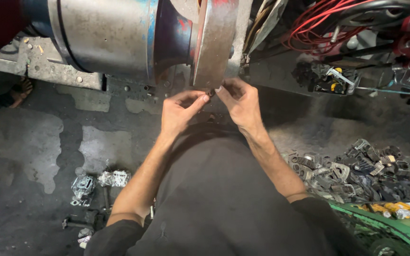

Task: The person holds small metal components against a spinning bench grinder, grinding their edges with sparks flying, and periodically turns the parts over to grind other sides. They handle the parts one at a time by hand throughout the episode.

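Head view only: both hands meet up front, fingertips pinched on one small dark part (210, 92) between them. Left hand (179, 113) grips it w/ thumb & forefinger; right hand (240, 102) clamps it from the other side, fingers curled. Part sits right at the lower edge of a worn grinding wheel (214, 40), touching or nearly so, can't tell which. Wheel is mounted on a big grey motor housing (105, 35), above & left of the hands. Right of the right forearm: heap of small metal pieces (357, 173) on the floor, green crate rim (395, 227) just below it. Left of the left forearm: a few shiny metal bits (98, 182) on the floor (24, 142). Red wires (319, 26) far upper right.
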Action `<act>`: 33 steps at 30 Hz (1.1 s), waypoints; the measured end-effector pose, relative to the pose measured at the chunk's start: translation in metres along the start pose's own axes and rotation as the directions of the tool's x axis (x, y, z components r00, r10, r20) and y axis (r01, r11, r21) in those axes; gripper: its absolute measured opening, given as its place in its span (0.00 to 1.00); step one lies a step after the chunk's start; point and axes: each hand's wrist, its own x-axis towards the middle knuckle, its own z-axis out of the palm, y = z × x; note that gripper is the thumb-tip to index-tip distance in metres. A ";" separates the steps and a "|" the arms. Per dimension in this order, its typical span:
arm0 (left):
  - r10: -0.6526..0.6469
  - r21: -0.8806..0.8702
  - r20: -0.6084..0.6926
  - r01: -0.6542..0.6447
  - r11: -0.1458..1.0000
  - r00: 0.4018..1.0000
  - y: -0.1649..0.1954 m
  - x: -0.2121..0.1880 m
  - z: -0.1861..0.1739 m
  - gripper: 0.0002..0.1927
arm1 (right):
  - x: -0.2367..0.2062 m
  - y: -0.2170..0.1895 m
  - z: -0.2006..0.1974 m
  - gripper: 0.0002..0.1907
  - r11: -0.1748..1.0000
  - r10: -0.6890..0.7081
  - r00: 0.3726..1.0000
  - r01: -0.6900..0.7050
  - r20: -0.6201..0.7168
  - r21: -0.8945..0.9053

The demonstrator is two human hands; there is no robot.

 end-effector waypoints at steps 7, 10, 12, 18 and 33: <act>-0.016 0.005 -0.004 0.016 1.000 1.000 0.014 0.003 -0.001 0.14 | -0.001 0.011 0.005 0.12 0.989 0.050 0.997 -0.041 -0.065 0.142; 0.064 0.091 -0.012 -0.062 0.994 0.998 0.026 0.002 0.000 0.12 | -0.003 0.018 0.002 0.11 0.983 0.048 0.998 -0.038 -0.050 0.179; 0.212 0.206 0.007 -0.209 0.956 0.977 0.037 -0.002 0.000 0.11 | -0.006 0.023 -0.002 0.09 0.979 -0.026 1.000 0.029 -0.018 0.200; 0.638 0.527 0.161 -0.613 0.589 0.753 0.064 -0.028 0.001 0.07 | -0.020 0.032 -0.021 0.05 0.907 -0.096 0.980 0.015 0.172 0.421; -0.093 -0.105 -0.024 0.090 0.990 0.995 -0.011 -0.008 0.011 0.12 | -0.002 0.005 -0.001 0.06 0.999 0.028 0.999 -0.029 -0.040 -0.034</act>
